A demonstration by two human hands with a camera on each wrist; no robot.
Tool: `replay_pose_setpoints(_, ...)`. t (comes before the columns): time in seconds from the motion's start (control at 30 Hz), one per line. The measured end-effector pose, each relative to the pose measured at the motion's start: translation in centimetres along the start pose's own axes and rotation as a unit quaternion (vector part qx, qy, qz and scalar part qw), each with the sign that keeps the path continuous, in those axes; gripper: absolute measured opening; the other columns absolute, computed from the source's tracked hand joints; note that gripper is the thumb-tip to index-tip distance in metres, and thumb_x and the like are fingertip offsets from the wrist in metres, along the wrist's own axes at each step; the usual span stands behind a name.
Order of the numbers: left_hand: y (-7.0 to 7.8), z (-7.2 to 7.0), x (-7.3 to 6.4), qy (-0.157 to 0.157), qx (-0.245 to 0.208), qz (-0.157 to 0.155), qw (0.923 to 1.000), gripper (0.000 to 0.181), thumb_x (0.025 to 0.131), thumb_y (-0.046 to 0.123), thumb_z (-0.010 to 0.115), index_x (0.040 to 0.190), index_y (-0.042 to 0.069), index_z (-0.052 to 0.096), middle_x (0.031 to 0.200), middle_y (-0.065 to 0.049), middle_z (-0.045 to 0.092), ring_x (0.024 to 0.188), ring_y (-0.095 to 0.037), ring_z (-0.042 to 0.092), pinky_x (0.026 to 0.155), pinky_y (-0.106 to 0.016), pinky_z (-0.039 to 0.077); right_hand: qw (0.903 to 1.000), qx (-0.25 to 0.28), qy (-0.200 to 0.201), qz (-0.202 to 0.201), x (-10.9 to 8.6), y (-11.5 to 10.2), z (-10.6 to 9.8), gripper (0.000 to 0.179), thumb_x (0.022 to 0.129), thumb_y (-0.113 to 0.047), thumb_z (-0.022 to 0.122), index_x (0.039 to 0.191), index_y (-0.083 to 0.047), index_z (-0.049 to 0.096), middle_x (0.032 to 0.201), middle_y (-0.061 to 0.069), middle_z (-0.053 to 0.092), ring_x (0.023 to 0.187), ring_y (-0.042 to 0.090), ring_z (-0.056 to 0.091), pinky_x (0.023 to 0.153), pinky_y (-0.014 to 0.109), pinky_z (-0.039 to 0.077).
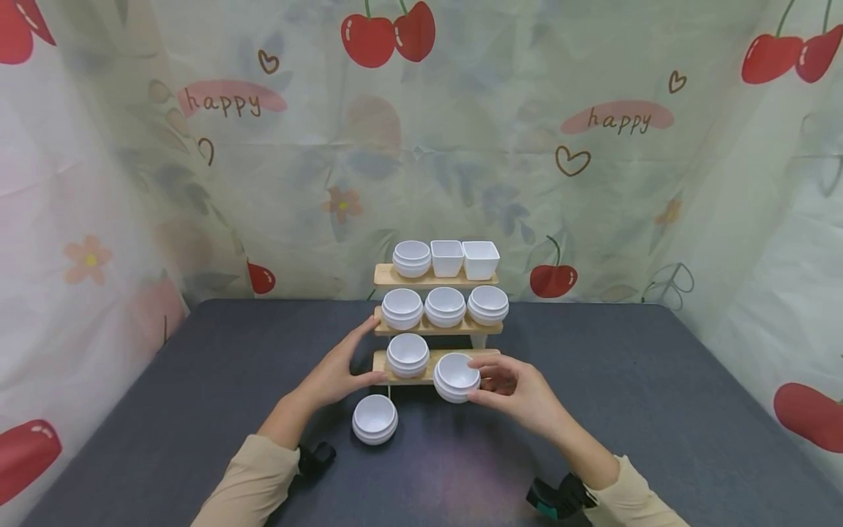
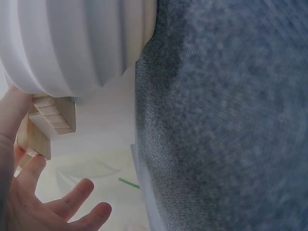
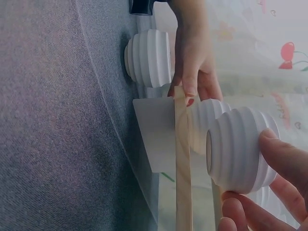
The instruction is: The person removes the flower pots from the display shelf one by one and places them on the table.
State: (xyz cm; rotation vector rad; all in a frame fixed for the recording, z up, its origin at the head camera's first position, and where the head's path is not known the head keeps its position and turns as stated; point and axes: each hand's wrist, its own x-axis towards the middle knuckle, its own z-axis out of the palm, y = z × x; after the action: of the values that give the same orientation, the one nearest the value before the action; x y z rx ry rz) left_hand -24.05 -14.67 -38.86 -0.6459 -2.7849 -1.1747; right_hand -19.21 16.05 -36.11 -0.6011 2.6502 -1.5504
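Observation:
My right hand pinches a white ribbed bowl by its rim and side, over the front edge of the lowest wooden shelf of a three-tier stand. In the right wrist view the bowl's base is apart from the shelf board. My left hand holds the stand's left side, thumb at the lowest shelf and fingers at the middle shelf. Another ribbed bowl stands on the lowest shelf's left part. One more round bowl sits on the table in front of the stand, near my left wrist.
Three round bowls, one of them a ribbed bowl, line the middle shelf. The top shelf bears a round bowl and two square bowls, including a square bowl. A dark grey cloth covers the table; a printed curtain hangs behind.

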Motion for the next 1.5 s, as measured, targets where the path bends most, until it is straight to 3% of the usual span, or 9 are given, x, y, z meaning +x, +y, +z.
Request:
replay_pose_setpoints(0.4, 0.1, 0.0, -0.1, 0.004, -0.003, 0.004, 1.0000, 0.091, 0.077, 0.030, 0.076, 0.149, 0.016, 0.022, 0.156, -0.009, 0.022, 0.144, -0.031, 0.021, 0.114, -0.054, 0.024, 0.9993, -0.012, -0.008, -0.035, -0.3, 0.4, 0.6, 0.039, 0.076, -0.019, 0.077, 0.110, -0.007, 0.064, 0.099, 0.016, 0.070, 0.075, 0.000, 0.061, 0.065, 0.021, 0.052)
replay_pose_setpoints(0.83, 0.0, 0.0, -0.1, 0.004, -0.004, 0.008, 1.0000, 0.090, 0.077, 0.031, 0.076, 0.149, 0.018, 0.022, 0.157, -0.009, 0.020, 0.144, -0.031, 0.021, 0.113, -0.055, 0.024, 0.9984, 0.010, -0.035, -0.044, -0.5, 0.5, 1.3, 0.041, 0.076, -0.019, 0.077, 0.111, -0.002, 0.063, 0.104, 0.019, 0.067, 0.075, -0.001, 0.060, 0.066, 0.019, 0.053)
replay_pose_setpoints(1.07, 0.0, 0.0, -0.1, 0.001, -0.005, -0.001, 1.0000, 0.091, 0.077, 0.033, 0.076, 0.149, 0.020, 0.022, 0.157, -0.008, 0.020, 0.144, -0.032, 0.021, 0.113, -0.056, 0.024, 0.9977, 0.025, -0.044, -0.045, -0.5, 0.7, 1.8, 0.040, 0.076, -0.017, 0.077, 0.110, -0.001, 0.064, 0.106, 0.020, 0.066, 0.081, 0.008, 0.064, 0.067, 0.019, 0.053)
replay_pose_setpoints(1.3, 0.0, 0.0, -0.1, 0.001, -0.005, 0.001, 1.0000, 0.091, 0.077, 0.034, 0.075, 0.149, 0.020, 0.022, 0.157, -0.008, 0.020, 0.144, -0.031, 0.021, 0.113, -0.055, 0.024, 0.9960, 0.040, -0.057, -0.055, -0.4, 1.2, 2.4, 0.042, 0.076, -0.017, 0.077, 0.111, 0.001, 0.063, 0.105, 0.022, 0.066, 0.082, 0.001, 0.063, 0.069, 0.019, 0.054)
replay_pose_setpoints(1.5, -0.1, 0.1, -0.1, 0.002, -0.004, 0.001, 1.0000, 0.091, 0.077, 0.034, 0.076, 0.149, 0.020, 0.022, 0.157, -0.008, 0.020, 0.144, -0.031, 0.021, 0.113, -0.055, 0.024, 0.9964, 0.031, -0.063, -0.048, -0.4, 1.4, 2.7, 0.042, 0.075, -0.019, 0.078, 0.111, -0.001, 0.064, 0.102, 0.020, 0.068, 0.079, 0.003, 0.063, 0.067, 0.019, 0.053)
